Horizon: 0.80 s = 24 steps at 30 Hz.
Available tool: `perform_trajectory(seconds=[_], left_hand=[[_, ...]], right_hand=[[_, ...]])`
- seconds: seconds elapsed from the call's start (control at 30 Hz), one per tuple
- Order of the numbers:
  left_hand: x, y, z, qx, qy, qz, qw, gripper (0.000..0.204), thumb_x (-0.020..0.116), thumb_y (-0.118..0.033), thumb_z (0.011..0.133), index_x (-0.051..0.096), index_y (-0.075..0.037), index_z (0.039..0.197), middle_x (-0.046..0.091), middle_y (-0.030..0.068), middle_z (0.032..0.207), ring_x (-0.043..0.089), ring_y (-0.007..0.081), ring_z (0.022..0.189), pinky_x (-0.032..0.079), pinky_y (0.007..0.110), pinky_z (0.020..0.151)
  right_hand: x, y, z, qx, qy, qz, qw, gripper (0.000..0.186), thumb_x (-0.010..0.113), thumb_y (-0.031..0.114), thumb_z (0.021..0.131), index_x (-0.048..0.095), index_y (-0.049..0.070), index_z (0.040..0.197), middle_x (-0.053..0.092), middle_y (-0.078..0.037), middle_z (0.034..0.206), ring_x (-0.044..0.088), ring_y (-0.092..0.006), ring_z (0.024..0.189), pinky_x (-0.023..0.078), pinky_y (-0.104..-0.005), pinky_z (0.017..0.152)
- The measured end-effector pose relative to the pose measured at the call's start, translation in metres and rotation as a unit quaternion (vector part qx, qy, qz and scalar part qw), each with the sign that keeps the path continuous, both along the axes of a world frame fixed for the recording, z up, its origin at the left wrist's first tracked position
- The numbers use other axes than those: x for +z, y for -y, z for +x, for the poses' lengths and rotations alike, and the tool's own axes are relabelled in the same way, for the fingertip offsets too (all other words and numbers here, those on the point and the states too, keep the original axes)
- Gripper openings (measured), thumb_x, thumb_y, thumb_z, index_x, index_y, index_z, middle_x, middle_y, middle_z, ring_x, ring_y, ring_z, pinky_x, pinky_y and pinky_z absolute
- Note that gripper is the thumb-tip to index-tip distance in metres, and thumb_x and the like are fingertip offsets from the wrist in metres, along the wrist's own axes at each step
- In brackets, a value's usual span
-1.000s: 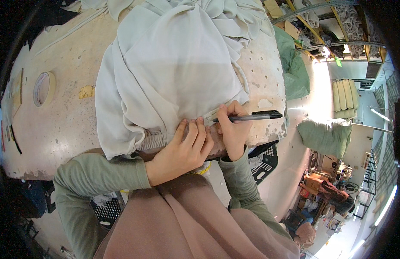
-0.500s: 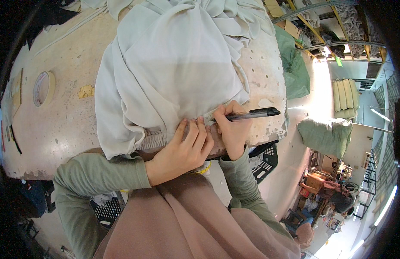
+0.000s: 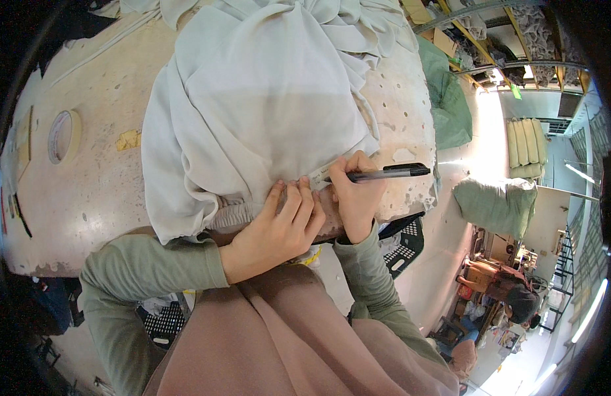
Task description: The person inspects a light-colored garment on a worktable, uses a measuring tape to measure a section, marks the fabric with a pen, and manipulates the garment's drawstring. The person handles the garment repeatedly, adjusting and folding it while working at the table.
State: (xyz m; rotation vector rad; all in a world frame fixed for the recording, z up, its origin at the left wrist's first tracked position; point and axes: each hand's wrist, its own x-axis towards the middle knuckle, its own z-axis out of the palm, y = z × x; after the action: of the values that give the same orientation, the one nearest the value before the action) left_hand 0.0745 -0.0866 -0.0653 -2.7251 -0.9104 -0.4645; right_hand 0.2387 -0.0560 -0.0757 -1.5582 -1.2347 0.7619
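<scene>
Tabletop (image 3: 94,198), hard, pale and pitted with chips, spreads beneath both hands. Beyond the grip and left of it lies a large heap of off-white cloth (image 3: 272,112), smooth and faintly sheened, falling in loose folds. It looks light, limp and perhaps a little slippery, so its near edge, flattened against the table, seems the best place to take hold. The left hand (image 3: 272,224) rests at that edge, fingers close together, tips pressed down; its thumb is hidden, so I cannot tell whether it pinches. The right hand (image 3: 358,195), just beside it, is closed around a pen. Well left of the grip stands a cream tape roll (image 3: 75,135), ring-shaped. Just left of the left fingers, a gathered band (image 3: 234,215) is ribbed and probably stretchy. The pen (image 3: 394,173), slim, rigid, clear-barrelled and black-ended, points leftward. Between the hands' fingertips sits a small, flat, pale label (image 3: 318,174), seemingly thin and easily creased.
</scene>
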Motion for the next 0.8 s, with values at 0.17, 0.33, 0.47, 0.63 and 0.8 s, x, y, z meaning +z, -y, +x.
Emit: perform_trajectory(seconds=[0.17, 0.33, 0.47, 0.63, 0.8], left_hand=[[0.0003, 0.0015, 0.0004, 0.010, -0.017, -0.012, 1.000, 0.034, 0.049, -0.020, 0.084, 0.057, 0.002, 0.109, 0.056, 0.0255, 0.116, 0.057, 0.0309, 0.101, 0.048, 0.042, 0.093], [0.0002, 0.0022, 0.0002, 0.009, -0.023, -0.016, 1.000, 0.033, 0.050, -0.020, 0.084, 0.057, 0.001, 0.109, 0.056, 0.0247, 0.116, 0.057, 0.0303, 0.102, 0.048, 0.042, 0.093], [-0.0008, 0.0002, 0.0005, 0.001, 0.006, -0.001, 1.000, 0.031, 0.051, -0.020, 0.082, 0.059, 0.004, 0.101, 0.060, 0.0250, 0.109, 0.056, 0.0295, 0.098, 0.049, 0.043, 0.090], [-0.0014, -0.0001, 0.0005, 0.002, 0.001, 0.001, 1.000, 0.032, 0.050, -0.020, 0.083, 0.058, 0.003, 0.103, 0.059, 0.0241, 0.109, 0.056, 0.0295, 0.097, 0.049, 0.042, 0.090], [-0.0021, -0.0014, 0.0004, 0.010, -0.023, 0.002, 1.000, 0.039, 0.050, -0.022, 0.083, 0.057, 0.002, 0.113, 0.056, 0.0201, 0.114, 0.053, 0.0275, 0.097, 0.048, 0.040, 0.089]], right_hand=[[0.0014, -0.0011, 0.0006, 0.015, 0.029, 0.008, 0.999, 0.033, 0.064, 0.000, 0.081, 0.040, 0.004, 0.059, 0.040, 0.004, 0.050, 0.036, -0.0024, 0.041, 0.028, -0.0223, 0.037], [0.0013, -0.0009, -0.0001, 0.004, 0.043, 0.009, 0.999, 0.032, 0.064, 0.001, 0.081, 0.040, 0.004, 0.059, 0.040, 0.004, 0.050, 0.036, -0.0021, 0.042, 0.027, -0.0220, 0.038], [-0.0008, -0.0013, 0.0011, 0.004, 0.056, 0.011, 0.998, 0.032, 0.064, 0.001, 0.081, 0.040, 0.004, 0.060, 0.041, 0.004, 0.051, 0.036, -0.0021, 0.042, 0.027, -0.0221, 0.038], [-0.0005, -0.0022, 0.0010, 0.004, 0.040, -0.004, 0.999, 0.030, 0.063, 0.000, 0.081, 0.041, 0.004, 0.061, 0.041, 0.004, 0.051, 0.037, -0.0022, 0.042, 0.028, -0.0220, 0.038], [0.0079, -0.0038, 0.0044, -0.006, -0.098, -0.033, 0.995, 0.030, 0.062, 0.001, 0.083, 0.042, 0.005, 0.061, 0.042, 0.003, 0.052, 0.037, -0.0034, 0.040, 0.029, -0.0215, 0.037]])
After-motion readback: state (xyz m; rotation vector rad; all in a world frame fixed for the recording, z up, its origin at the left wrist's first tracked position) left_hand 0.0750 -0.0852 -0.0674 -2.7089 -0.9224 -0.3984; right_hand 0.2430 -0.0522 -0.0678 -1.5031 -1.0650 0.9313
